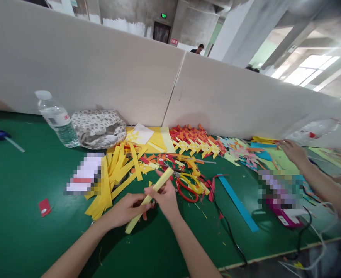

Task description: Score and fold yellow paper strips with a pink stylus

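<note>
A pale yellow paper strip (163, 180) runs slantwise between my two hands above the green table. My left hand (129, 210) pinches it near its lower half, thumb on top. Higher along the strip, my right hand (165, 197) has its fingers closed on it. Just beyond my right hand lie scissors with red and yellow handles (187, 188) and a yellow glue gun (191, 165). Loose yellow paper strips (115, 170) are heaped to the left of the hands. Part of the held strip is hidden under my fingers.
A water bottle (57, 120) and a patterned cloth bundle (99, 127) stand by the white partition (115, 73). Folded red and yellow paper pieces (196, 142) lie at the back. A blue strip (238, 202) and a black cable (228, 224) are at right, near another person's arm (318, 173).
</note>
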{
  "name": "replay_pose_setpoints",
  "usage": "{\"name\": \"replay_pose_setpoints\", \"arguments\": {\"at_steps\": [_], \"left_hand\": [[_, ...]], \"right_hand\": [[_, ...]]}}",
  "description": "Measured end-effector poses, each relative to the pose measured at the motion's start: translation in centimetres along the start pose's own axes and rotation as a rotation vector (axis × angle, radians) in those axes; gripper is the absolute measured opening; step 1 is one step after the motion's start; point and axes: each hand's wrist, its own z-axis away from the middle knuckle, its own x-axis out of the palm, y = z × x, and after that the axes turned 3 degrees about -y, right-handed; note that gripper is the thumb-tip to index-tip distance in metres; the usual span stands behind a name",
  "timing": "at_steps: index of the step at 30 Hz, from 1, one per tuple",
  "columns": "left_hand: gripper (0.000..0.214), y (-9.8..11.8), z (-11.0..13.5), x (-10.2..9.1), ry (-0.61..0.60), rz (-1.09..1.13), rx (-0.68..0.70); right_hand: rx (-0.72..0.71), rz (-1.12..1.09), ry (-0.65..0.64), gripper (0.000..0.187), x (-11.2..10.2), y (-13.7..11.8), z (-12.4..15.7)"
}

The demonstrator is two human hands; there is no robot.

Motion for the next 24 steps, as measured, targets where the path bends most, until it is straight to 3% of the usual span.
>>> {"name": "replay_pose_setpoints", "arguments": {"at_steps": [2,5,11,16,19,24], "left_hand": [[0.042,-0.2,-0.1,0.0,0.034,-0.030,0.017],[0.044,-0.2,-0.2,0.0,0.077,-0.052,0.031],[0.042,-0.1,-0.3,0.0,0.038,-0.016,0.012],[0.040,-0.4,-0.3,0.1,0.069,0.000,0.080],[0.041,-0.5,-0.5,0.0,0.086,0.010,0.080],[0.041,-0.2,-0.5,0.1,0.037,0.050,0.042]], "right_hand": [[0.036,0.024,-0.041,0.073,0.7,0.1,0.3],[-0.001,0.001,-0.004,0.073,0.7,-0.1,0.1],[-0.039,-0.036,0.085,0.070,-0.2,-0.3,-0.3],[0.005,0.129,-0.070,0.061,0.4,0.8,0.6],[-0.021,0.109,-0.107,0.057,0.4,0.8,0.6],[-0.200,-0.082,0.177,0.052,-0.7,-0.2,-0.3]]}}
